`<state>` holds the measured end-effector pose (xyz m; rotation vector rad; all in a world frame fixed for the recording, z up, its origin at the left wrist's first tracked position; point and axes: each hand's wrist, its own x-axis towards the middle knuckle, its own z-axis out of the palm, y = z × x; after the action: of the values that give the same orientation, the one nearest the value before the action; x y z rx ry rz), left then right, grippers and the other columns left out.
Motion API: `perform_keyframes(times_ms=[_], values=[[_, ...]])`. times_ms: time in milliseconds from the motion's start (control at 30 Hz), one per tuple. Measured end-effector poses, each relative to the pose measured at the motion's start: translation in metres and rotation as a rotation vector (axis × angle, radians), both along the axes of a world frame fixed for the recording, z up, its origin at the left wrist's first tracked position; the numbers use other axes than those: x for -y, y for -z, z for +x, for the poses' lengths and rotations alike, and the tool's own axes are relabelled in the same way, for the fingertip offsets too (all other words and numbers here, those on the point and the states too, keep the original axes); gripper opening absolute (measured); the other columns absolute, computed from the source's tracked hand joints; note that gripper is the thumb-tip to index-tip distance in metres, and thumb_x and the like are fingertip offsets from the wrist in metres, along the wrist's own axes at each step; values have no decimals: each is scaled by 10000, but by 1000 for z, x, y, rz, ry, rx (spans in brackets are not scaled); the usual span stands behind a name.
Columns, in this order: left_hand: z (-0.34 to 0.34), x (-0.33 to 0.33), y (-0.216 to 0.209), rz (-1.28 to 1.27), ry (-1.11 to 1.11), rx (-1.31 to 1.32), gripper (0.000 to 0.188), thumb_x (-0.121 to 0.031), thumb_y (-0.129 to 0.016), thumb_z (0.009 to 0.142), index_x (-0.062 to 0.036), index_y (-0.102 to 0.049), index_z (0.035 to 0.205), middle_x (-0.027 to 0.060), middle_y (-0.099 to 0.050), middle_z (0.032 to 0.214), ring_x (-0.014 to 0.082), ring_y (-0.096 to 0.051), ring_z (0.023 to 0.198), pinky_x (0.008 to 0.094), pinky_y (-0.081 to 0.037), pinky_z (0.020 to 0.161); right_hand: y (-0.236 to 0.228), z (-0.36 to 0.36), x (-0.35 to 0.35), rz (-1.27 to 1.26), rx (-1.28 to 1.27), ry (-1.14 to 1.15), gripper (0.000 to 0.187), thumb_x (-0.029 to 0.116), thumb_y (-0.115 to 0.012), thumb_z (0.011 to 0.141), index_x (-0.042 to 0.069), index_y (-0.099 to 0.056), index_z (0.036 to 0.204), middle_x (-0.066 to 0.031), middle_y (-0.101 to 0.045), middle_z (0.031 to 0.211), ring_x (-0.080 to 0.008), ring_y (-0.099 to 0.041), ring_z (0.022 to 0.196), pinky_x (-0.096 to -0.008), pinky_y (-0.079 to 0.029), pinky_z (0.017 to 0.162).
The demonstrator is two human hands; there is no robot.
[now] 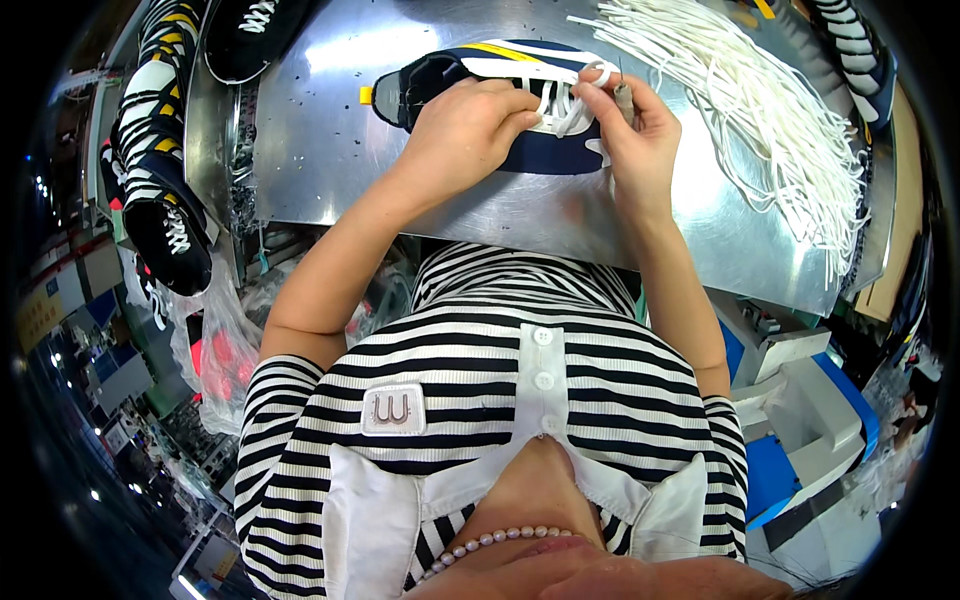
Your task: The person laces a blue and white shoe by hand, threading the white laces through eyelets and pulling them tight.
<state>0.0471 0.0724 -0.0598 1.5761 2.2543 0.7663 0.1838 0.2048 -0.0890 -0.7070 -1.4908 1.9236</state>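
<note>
A navy, white and yellow shoe upper (555,158) lies sideways on the metal table, its dark collar to the left and a yellow tab at its heel. White shoelace (572,118) crosses the throat through several eyelets. My left hand (465,135) rests over the near side of the collar, thumb and forefinger closed at the lacing on a strand of the lace. Over the toe end, my right hand (640,130) pinches the lace, which curls in a small loop above the fingertips. A beige wrap shows at one right finger; a thin, dark pointed thing stands beside it.
The metal table (330,150) carries small dark scraps at left. A large bundle of white laces (770,130) spreads at right. Laced shoes (170,225) are stacked along the left, and a dark shoe (250,40) sits at the far left. Blue-and-grey boxes (800,420) stand below right.
</note>
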Motion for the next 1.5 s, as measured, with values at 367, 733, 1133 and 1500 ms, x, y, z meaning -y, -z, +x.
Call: perform_keyframes(times_ms=[367,733,1133,1500], values=[[4,-1,3,-24,-95,19,360,-313,-811,747,-35,-704,947,93,-701,924,299,-650,887,380,-499,805,8,-16,10,-16,-91,106,132,48,-697,904,-16,-707,1019,-1,-700,913,-36,-598,804,-193,-478,743],[4,-1,4,-17,-97,52,306,-309,-775,781,-48,-700,923,89,-696,898,301,-645,878,386,-495,785,11,-15,11,39,-66,130,121,48,-708,897,-29,-697,991,-39,-723,981,-44,-609,799,-194,-486,714],[-9,5,4,33,40,126,433,-327,-848,714,-40,-699,1002,95,-709,974,275,-652,911,366,-489,831,-5,1,-8,-178,45,-51,133,30,-709,881,-2,-697,1009,-35,-717,931,-57,-612,756,-181,-456,623],[2,0,6,47,-72,81,359,-370,-802,727,-78,-731,924,94,-713,899,304,-654,836,411,-506,767,10,-13,10,39,-27,95,94,50,-711,890,-19,-677,944,-32,-708,946,-53,-601,810,-213,-493,744]])
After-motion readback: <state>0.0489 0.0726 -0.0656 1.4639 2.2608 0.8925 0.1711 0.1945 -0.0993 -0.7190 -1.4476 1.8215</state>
